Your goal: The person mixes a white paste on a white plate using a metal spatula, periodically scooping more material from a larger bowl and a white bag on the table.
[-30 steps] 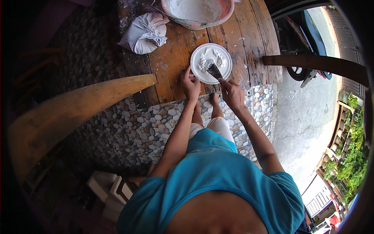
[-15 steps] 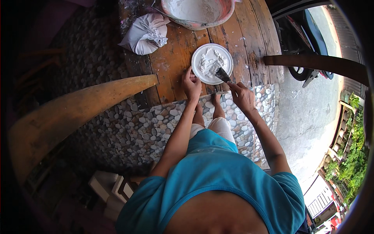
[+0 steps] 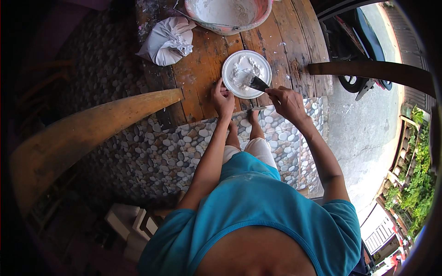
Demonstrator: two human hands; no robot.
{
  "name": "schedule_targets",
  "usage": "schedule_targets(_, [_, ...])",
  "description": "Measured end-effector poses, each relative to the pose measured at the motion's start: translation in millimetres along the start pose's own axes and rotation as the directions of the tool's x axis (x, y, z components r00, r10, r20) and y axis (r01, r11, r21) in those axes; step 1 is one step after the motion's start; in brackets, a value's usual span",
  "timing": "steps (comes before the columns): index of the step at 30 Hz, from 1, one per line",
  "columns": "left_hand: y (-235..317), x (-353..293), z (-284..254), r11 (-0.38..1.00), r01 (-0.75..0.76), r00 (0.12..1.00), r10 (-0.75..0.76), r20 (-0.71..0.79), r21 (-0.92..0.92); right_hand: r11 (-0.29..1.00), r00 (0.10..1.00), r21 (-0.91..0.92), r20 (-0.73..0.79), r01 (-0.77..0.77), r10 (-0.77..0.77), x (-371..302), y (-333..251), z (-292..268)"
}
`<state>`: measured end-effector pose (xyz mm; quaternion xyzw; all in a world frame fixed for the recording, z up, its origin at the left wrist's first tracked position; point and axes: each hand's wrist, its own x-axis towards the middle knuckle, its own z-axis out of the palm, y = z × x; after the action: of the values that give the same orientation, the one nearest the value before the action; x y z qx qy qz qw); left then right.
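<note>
A round white plastic lid (image 3: 249, 96) lies on the wooden table near its front edge, with white paste (image 3: 255, 69) smeared over it in a ragged ring. At its lower left my left hand (image 3: 223, 100) grips the rim, fingers curled and closed. My right hand (image 3: 287, 103) is closed round the handle of a putty knife (image 3: 258, 83). The dark blade reaches in over the lid from the right, and its tip touches the paste. Most of the handle is hidden in my fingers.
A bucket (image 3: 222, 28) with white residue inside stands at the far side of the table (image 3: 202, 69). Left of it sits a crumpled white bag (image 3: 168, 42). Curved wooden chair parts (image 3: 106, 117) flank the table on both sides. A motorcycle (image 3: 363, 50) is parked at the far right.
The putty knife's blade has moved slightly left and lies at a flatter angle. The paste is more spread out, baring some of the lid's middle. My left hand stays at the rim.
</note>
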<state>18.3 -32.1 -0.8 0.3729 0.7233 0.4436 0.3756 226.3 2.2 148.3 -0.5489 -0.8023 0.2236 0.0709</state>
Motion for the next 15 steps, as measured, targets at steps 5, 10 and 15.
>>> schedule_targets(5, [4,-1,1,1.000,-0.005,1.000,0.006,-0.020,0.012,0.999,0.999,-0.023,0.037,0.026,-0.025,-10,36,-35])
schedule_targets(10, [11,-2,0,1.000,0.025,1.000,-0.025,0.000,-0.014,0.999,1.000,0.032,0.006,0.006,-0.006,-10,55,5])
schedule_targets(15, [2,2,2,1.000,-0.019,1.000,0.019,-0.002,0.013,0.939,0.992,0.322,-0.002,-0.118,0.125,11,43,28])
